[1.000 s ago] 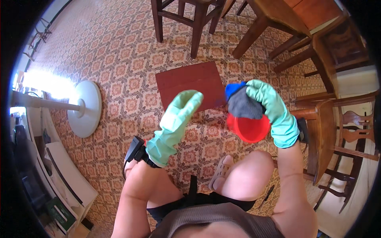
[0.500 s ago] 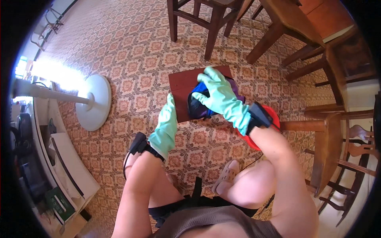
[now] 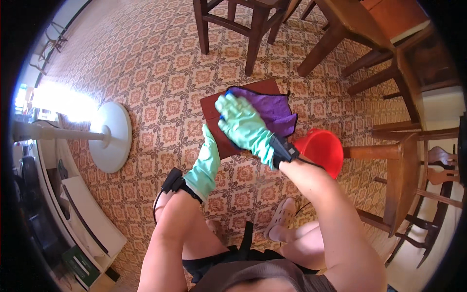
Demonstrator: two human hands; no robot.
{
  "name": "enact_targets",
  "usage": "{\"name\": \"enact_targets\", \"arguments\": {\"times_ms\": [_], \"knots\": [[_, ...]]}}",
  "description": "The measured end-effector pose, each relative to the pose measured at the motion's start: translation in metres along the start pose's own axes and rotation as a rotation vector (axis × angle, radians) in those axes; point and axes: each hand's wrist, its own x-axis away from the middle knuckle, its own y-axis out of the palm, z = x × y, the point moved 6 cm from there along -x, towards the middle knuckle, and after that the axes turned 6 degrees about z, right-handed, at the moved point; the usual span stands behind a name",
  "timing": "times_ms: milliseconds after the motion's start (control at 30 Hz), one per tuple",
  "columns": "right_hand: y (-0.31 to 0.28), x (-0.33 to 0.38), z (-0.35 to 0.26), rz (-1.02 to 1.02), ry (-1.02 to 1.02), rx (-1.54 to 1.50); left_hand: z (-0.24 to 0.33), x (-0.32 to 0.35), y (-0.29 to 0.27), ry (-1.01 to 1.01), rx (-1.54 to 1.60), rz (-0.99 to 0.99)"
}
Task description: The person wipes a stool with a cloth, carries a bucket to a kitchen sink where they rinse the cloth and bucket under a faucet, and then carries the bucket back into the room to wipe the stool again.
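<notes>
A reddish-brown, square wooden seat (image 3: 209, 108) is seen from above, low in front of me; what supports it is hidden. On its right side a purple cloth (image 3: 275, 108) with dark edging is spread, one corner hanging over the edge. My right hand (image 3: 241, 119), in a mint-green rubber glove, presses on the cloth's left part, where bits of blue show at the fingertips. The fingers are slightly blurred. My left hand (image 3: 206, 158), gloved the same way, is at the seat's left edge, one finger along the rim and the others mostly hidden.
Close to the seat's right stands a red bucket (image 3: 323, 151). Dark wooden stools (image 3: 255, 31) and chairs (image 3: 399, 180) line the far and right sides. To the left are a round white stand base (image 3: 111, 137) with its pole and a white shelf unit (image 3: 82, 209). The floor (image 3: 165, 97) is patterned.
My right hand has swept left across the seat with the cloth. The cloth, bunched before, now lies spread with its purple side showing. My left hand stays at the edge.
</notes>
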Motion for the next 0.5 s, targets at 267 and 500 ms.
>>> {"name": "enact_targets", "arguments": {"times_ms": [267, 500], "knots": [[-0.038, 0.043, 0.187, 0.502, 0.738, 0.22, -0.003, 0.011, 0.012, 0.096, -0.119, 0.134], [-0.093, 0.058, 0.122, 0.75, 1.232, -1.293, 0.014, 0.037, -0.001, 0.059, -0.084, 0.184]]}}
